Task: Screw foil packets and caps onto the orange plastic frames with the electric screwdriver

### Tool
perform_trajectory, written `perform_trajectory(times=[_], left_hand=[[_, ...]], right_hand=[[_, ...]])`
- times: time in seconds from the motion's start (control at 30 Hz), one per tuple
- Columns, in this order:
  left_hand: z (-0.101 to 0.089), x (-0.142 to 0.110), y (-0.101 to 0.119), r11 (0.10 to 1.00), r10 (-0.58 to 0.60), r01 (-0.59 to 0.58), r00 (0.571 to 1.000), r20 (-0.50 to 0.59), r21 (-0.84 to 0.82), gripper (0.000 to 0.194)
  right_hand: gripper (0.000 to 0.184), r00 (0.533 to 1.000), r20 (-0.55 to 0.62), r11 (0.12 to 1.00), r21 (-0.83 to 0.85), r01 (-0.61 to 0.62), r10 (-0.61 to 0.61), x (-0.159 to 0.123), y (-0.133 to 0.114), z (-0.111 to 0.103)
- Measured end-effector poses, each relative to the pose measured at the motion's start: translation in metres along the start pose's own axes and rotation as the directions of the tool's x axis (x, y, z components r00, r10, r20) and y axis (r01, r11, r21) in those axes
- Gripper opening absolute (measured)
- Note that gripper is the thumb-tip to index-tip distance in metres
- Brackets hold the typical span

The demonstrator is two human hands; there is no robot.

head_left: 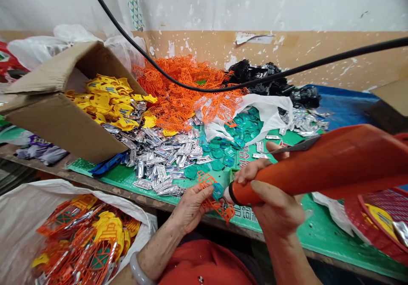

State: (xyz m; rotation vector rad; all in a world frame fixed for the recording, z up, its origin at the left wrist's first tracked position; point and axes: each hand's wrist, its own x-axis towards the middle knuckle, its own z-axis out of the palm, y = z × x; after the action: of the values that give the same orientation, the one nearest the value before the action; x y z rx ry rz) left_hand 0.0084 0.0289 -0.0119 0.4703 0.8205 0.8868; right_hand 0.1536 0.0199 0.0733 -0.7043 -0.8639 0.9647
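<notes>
My left hand [190, 206] pinches an orange plastic lattice frame [214, 195] with a small teal piece [218, 190] set in it, just above the table's front edge. My right hand [270, 195] is wrapped round the narrow end of a large orange cone-shaped tool [331, 163], its tip touching the frame. A grey metal strip [298, 145] lies along the tool's top.
On the green table [318, 229] lie heaps of silver foil pieces [162, 157], teal pieces [236, 136], orange frames [181, 89] and black parts [270, 81]. A cardboard box [54, 119] spills yellow pieces [108, 98]. A white sack [25, 217] of assembled pieces sits lower left. A red basket [379, 221] is at right.
</notes>
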Motion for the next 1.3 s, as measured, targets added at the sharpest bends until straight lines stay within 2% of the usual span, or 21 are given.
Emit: perform_trajectory(times=[0.27,0.57,1.17,1.3], left_hand=[[0.000,0.002,-0.002,1.000,-0.004,0.004,1.000,-0.014,-0.006,0.039],[0.001,0.002,0.001,1.000,-0.021,0.021,1.000,0.006,0.007,0.042],[-0.001,0.004,0.000,1.000,-0.024,0.024,1.000,-0.016,-0.012,0.039],[0.001,0.003,0.002,1.000,-0.023,0.022,0.999,-0.026,-0.013,0.039]], right_hand=[[0.057,0.999,-0.013,0.999,0.018,-0.039,0.040,-0.003,0.000,0.002],[0.052,0.997,0.071,0.999,-0.051,-0.016,0.020,-0.011,0.005,-0.006],[0.053,0.999,0.040,0.997,-0.073,-0.011,0.014,-0.008,0.002,0.000],[0.050,1.000,0.029,0.991,-0.130,0.016,-0.012,-0.008,0.006,-0.002]])
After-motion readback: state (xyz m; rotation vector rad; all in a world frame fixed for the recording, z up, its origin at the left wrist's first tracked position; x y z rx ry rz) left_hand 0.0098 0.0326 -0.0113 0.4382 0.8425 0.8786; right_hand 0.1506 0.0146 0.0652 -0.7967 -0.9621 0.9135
